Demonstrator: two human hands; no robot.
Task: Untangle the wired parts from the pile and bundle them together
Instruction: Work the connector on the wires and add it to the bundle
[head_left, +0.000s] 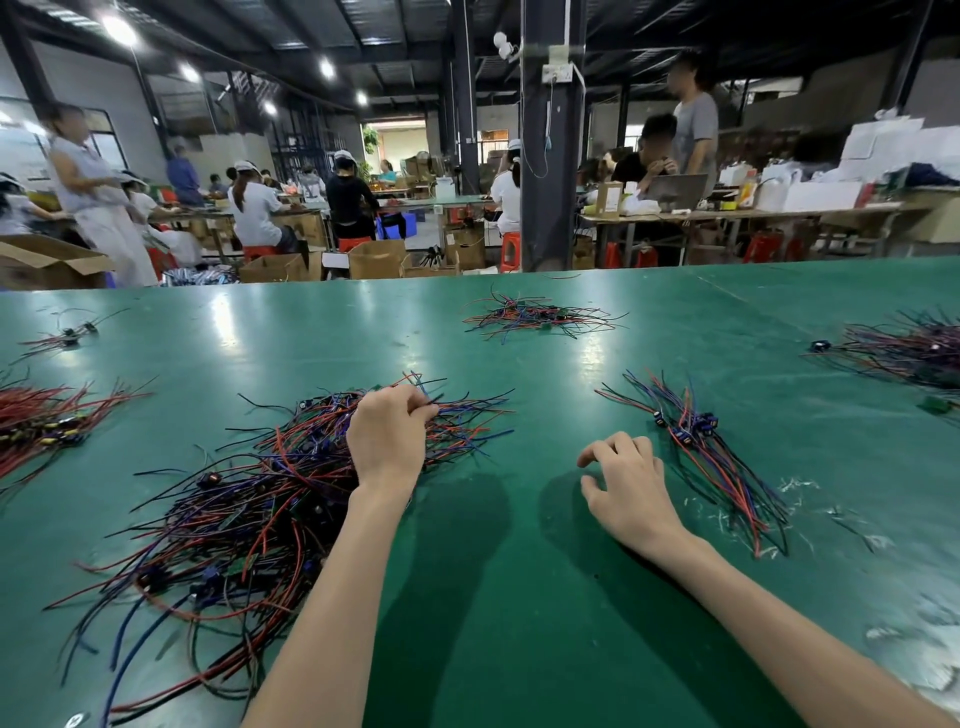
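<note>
At the far edge of the pile (249, 509), our left hand (389, 436) pinches wires (457, 415); the sorted bundle (698, 441) lies at its three o'clock, running eleven to five, nearer our right hand (628, 483), which rests loose and empty.

L hand (387, 436) pinches wires (467, 415); R hand (626, 486) palm down, fingers loosely curled.

Factory assembly hall. A long green bench (519, 597) carries loose piles of red, blue and black wires (244, 519); behind it, workers (254, 202) in white caps sit on red stools (510, 249) at further work tables among open cardboard boxes (376, 258). A steel column (551, 156), a dark metal roof (395, 26) and bare ceiling lamps (119, 30) mark the building as an industrial shed.
</note>
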